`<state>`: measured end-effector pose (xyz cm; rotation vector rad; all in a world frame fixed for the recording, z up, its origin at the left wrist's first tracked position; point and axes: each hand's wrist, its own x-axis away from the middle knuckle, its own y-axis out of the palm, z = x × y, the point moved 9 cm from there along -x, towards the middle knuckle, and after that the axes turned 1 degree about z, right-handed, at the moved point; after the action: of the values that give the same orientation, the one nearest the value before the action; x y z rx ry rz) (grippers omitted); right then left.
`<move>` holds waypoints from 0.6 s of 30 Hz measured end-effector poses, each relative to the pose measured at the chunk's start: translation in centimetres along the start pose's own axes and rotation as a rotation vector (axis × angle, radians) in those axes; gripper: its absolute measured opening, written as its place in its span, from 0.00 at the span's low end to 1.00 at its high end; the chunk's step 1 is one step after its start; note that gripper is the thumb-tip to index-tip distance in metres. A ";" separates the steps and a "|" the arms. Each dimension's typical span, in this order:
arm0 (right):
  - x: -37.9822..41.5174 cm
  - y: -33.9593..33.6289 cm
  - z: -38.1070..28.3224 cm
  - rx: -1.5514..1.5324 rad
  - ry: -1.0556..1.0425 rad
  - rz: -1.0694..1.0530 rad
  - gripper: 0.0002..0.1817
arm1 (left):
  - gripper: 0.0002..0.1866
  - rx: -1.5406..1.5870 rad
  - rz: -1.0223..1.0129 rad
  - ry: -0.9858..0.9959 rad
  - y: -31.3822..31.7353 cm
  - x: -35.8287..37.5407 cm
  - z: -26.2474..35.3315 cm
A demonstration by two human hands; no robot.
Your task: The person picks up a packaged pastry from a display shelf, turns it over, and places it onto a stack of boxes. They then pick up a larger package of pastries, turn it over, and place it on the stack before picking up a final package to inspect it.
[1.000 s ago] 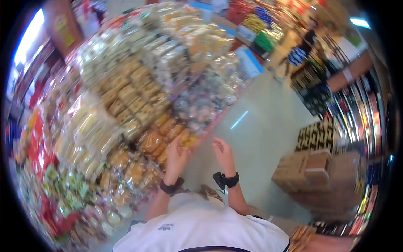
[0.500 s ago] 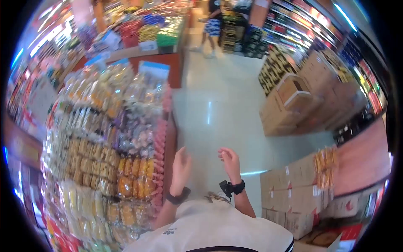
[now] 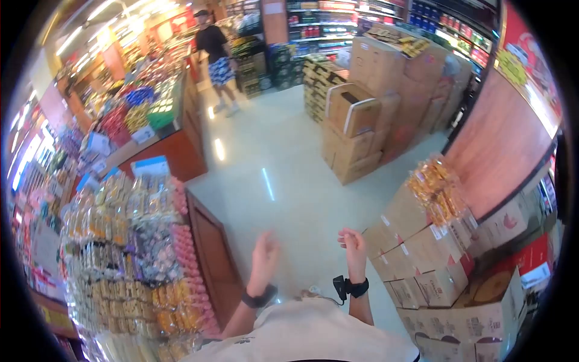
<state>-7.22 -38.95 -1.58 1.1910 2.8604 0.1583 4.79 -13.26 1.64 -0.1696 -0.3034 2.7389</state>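
My left hand (image 3: 263, 258) is raised in front of me, blurred by motion, with its fingers loosely extended and nothing visible in it. It is nearest to the side panel of a display stand (image 3: 211, 247) piled with packaged snacks (image 3: 136, 295). Across the aisle floor, my right hand (image 3: 354, 248) is held up with relaxed, slightly bent fingers and holds nothing I can see. Its closest neighbours are stacked cartons (image 3: 416, 256) topped by bags of orange-brown snacks (image 3: 435, 187). Neither hand touches the goods. Dark bands circle both wrists.
Pale shiny floor (image 3: 265, 157) runs ahead between the displays. Tall stacked boxes (image 3: 380, 90) stand ahead right, beside a wood-coloured panel (image 3: 488, 151). Another goods counter (image 3: 169, 154) is ahead left. A person (image 3: 216, 60) in patterned shorts stands farther up the aisle. Shelves line the back.
My view has swung rightward and up, so the snack display sits farther left and more cartons show on the right. Both hands stay raised; the person ahead now shows more fully.
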 end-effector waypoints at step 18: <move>1.5 -22.8 0.2 -0.009 -0.008 0.617 0.12 | 0.22 0.049 -0.633 0.157 27.7 -6.0 4.4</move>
<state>-24.30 -53.85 -4.24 2.0176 2.3798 0.1780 -0.26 -41.48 -0.13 -0.2283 -0.2014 2.0914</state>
